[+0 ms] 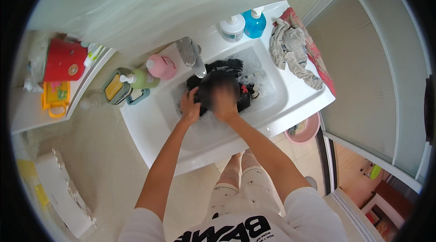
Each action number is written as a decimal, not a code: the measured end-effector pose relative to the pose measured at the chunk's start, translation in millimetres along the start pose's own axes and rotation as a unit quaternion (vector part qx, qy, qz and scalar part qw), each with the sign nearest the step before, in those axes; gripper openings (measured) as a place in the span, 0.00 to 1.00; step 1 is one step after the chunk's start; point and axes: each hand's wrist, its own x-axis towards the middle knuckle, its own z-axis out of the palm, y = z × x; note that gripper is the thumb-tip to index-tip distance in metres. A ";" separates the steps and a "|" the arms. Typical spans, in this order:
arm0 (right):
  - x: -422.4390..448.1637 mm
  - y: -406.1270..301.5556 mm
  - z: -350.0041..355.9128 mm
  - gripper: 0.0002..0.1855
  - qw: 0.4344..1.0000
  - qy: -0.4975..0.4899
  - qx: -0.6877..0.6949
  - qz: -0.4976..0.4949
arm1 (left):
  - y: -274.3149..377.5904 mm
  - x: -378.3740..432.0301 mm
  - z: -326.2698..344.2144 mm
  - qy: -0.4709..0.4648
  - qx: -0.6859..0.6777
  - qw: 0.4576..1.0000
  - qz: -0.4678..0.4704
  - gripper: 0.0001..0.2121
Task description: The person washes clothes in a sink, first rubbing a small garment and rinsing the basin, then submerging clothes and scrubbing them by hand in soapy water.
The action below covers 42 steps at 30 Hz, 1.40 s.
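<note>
Black fabric with a small red marking lies in soapy water in a white sink basin. My left hand is at the fabric's left side, fingers spread against it. My right hand is over the middle of the fabric; a dark blurred disc covers its fingers, so its grip is hidden. Just above the hands, the metal faucet reaches over the basin. Suds float around the cloth, mostly on its right.
White and blue pump bottles stand behind the basin. Pink and green bottles stand left of the faucet. Crumpled grey cloth lies on the right ledge, beside a red patterned cloth. A pink basin is below.
</note>
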 end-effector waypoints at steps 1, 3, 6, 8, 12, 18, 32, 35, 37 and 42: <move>-16.5 1.9 -8.7 0.30 1.000 0.006 -0.007 0.005 | 13.5 -5.7 -4.9 0.044 -0.136 0.990 0.007 0.26; -47.0 -7.3 -18.5 0.34 0.928 0.066 0.355 0.096 | 41.8 -35.3 -9.7 0.071 -0.212 0.970 -0.091 0.27; -55.4 -83.9 -68.7 0.37 0.740 -0.034 0.594 0.314 | 66.7 -96.9 -17.9 0.116 -0.573 0.789 -0.191 0.25; -47.9 -54.0 -27.7 0.38 0.713 0.012 0.588 0.382 | 114.6 -109.7 -3.7 -0.009 -0.294 0.955 0.022 0.23; -45.4 -45.9 5.8 0.31 0.835 0.083 0.449 0.306 | 114.6 -89.0 -5.1 0.079 -0.583 0.646 -0.486 0.17; -80.2 -169.3 -80.2 0.21 0.902 -0.011 0.415 0.119 | -10.1 -88.2 -10.3 0.007 -0.799 0.542 -0.260 0.19; 11.1 1.1 -83.8 0.28 0.773 -0.432 0.405 0.226 | 89.9 -89.9 -46.0 0.130 -0.624 0.712 -0.294 0.21; 19.4 1.3 -84.3 0.39 0.629 -0.418 0.540 0.371 | 117.7 -91.1 -56.4 0.029 -0.336 0.907 -0.253 0.23; 19.8 -29.5 -75.4 0.51 0.600 -0.302 0.609 0.422 | 138.4 -88.8 -63.5 -0.104 -0.215 0.934 -0.266 0.26; 2.1 -66.4 -24.1 0.40 0.855 -0.218 0.411 0.229 | 72.9 -71.1 -64.7 0.090 -0.493 0.754 -0.424 0.25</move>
